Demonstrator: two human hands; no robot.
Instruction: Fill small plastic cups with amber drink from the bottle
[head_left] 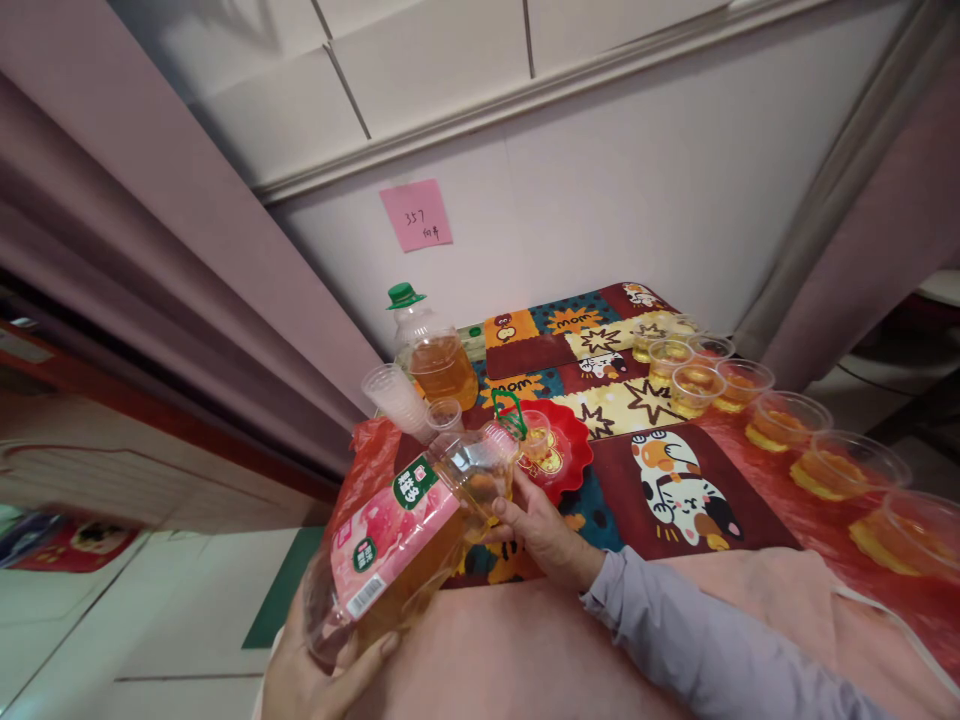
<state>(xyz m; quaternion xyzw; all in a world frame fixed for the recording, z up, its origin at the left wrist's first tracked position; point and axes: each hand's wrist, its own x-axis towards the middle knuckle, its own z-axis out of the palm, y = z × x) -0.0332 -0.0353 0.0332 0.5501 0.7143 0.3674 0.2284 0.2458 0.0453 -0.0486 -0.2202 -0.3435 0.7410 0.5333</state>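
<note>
**Inspector:** State the position of the bottle.

**Operator:** I hold the pink-labelled juice bottle (397, 540) tilted across the near left part of the table, base toward near left, neck toward far right. Its green handle (519, 425) stands at the neck end, beside the red scalloped plate (576, 455).

**Inspector:** State the condition of both hands.

**Operator:** My left hand (304, 680) is cupped about the base, thumb along the near side. My right hand (547, 525) grasps the bottle just below the neck, thumb in front.

**Inspector:** What does the plate carry?

**Operator:** One clear plastic cup (537, 438), close to the bottle's neck end. I cannot tell whether liquid is flowing.

**Inspector:** List the adjacent items.

**Operator:** Far left: a clear jug (442, 370) of amber liquid with a green cap (406, 295). Just left of it: a leaning stack of nested cups (396, 398). Right: a row of filled cups (696, 388), running from far to near. Centre: a patterned mat (615, 490) over red sheeting (780, 500). Far wall: a pink note (416, 215) marked 357.
</note>
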